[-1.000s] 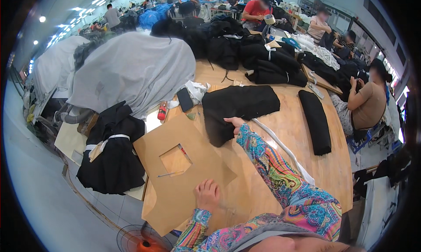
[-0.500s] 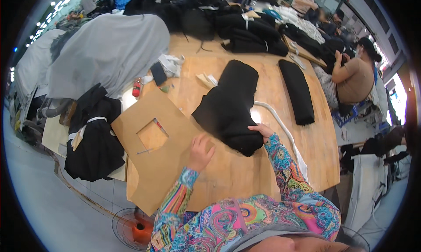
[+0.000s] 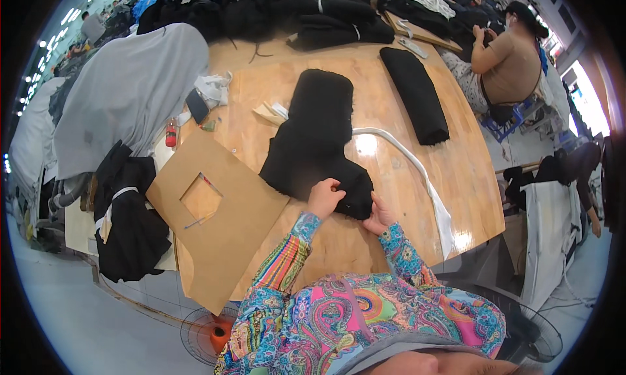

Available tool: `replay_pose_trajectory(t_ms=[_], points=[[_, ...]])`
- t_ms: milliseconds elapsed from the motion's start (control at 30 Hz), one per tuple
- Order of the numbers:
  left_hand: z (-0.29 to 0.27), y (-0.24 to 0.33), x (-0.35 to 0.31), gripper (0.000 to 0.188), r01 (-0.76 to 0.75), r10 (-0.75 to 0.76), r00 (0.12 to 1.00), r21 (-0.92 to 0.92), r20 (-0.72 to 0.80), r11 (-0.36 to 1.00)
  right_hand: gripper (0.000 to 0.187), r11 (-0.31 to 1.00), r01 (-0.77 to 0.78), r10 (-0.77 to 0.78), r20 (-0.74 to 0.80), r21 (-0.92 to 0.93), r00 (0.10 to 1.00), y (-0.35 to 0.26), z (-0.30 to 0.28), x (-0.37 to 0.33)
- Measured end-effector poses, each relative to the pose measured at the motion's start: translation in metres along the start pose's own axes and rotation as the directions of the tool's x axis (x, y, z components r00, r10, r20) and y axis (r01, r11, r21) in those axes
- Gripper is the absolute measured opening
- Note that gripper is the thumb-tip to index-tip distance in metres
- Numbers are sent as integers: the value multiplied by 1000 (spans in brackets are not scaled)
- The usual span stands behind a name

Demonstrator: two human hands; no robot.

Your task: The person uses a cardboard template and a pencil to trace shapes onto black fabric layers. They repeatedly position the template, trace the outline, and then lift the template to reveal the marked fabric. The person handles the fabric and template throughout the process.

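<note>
A thick stack of black fabric pieces (image 3: 313, 134) lies on the wooden table in front of me, wide in the middle with a narrower part reaching away. My left hand (image 3: 325, 199) is on its near edge, fingers curled and pinching the cloth. At the near right corner my right hand (image 3: 378, 216) grips the same stack, thumb toward its edge; the fingers beneath are hidden. A brown cardboard pattern (image 3: 228, 212) with a square cut-out lies left of my left hand, and pens show in the opening.
A rolled black fabric bundle (image 3: 417, 98) lies to the right, beside a white strip (image 3: 417, 169). A phone (image 3: 197, 106) and red bottle (image 3: 171, 134) sit far left. A tied black bundle (image 3: 130, 212) rests at the left edge. A seated person (image 3: 508, 62) works at right.
My left hand has moved right from the cardboard onto the black fabric. My right hand stays at the stack's corner, its grip shifted slightly. The whole view has shifted.
</note>
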State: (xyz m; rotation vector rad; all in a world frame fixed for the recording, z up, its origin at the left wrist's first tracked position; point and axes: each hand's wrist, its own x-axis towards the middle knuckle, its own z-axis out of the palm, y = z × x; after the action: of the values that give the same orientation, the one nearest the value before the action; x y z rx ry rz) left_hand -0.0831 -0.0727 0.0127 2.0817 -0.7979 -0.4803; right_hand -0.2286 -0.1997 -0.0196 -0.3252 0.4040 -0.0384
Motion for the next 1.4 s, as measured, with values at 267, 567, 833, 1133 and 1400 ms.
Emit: replay_pose_trajectory(t_ms=[267, 567, 833, 1133, 1400], points=[[34, 21, -20, 15, -326, 322, 915, 25, -245, 945, 40, 1000, -15, 13, -109, -22, 994, -8, 18, 8], [27, 31, -45, 21, -632, 642, 730, 128, -234, 764, 15, 962, -132, 89, -184, -239, 979, -15, 28, 41], [-24, -21, -56, 88, -206, 285, 752, 198, -594, 958, 33, 855, 144, -166, -1, -498, 986, -51, 161, 53], [-64, -28, -4, 106, 137, 75, 572, 185, -817, 973, 11, 797, 102, -103, 33, -595, 994, -76, 262, 83], [-67, -29, 25, 101, -157, 74, 614, -30, -785, 987, 10, 760, 136, -135, 51, -635, 990, -101, 297, 92]])
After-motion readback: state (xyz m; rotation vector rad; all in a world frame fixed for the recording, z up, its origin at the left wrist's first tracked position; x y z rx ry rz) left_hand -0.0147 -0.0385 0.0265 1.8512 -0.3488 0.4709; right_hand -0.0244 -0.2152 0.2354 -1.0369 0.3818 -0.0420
